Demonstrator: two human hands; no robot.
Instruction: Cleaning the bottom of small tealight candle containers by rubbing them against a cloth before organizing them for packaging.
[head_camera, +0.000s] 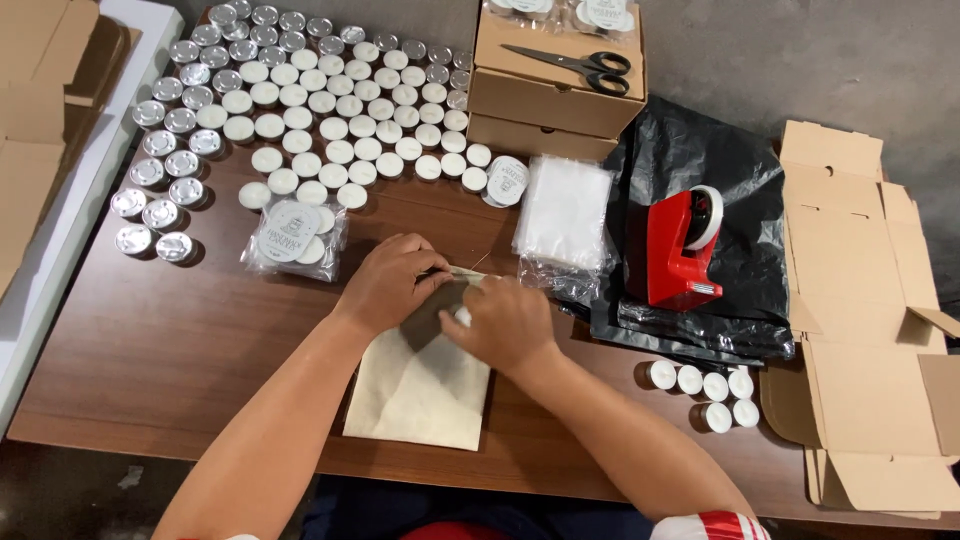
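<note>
Both forearms reach over the cream cloth pouch (420, 385) lying mid-table; left hand (388, 282) pinches its mouth wide, right hand (508, 322) grips a tealight (462, 316) there. Keeping the mouth wide should ease entry.

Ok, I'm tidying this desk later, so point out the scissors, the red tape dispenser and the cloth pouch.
scissors (585, 66), head view, on the black handles.
red tape dispenser (672, 250), head view, on its red body.
cloth pouch (415, 390), head view, on its bare lower half.

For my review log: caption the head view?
Both hands at a cream pouch's mouth, tealights spread behind.
</note>
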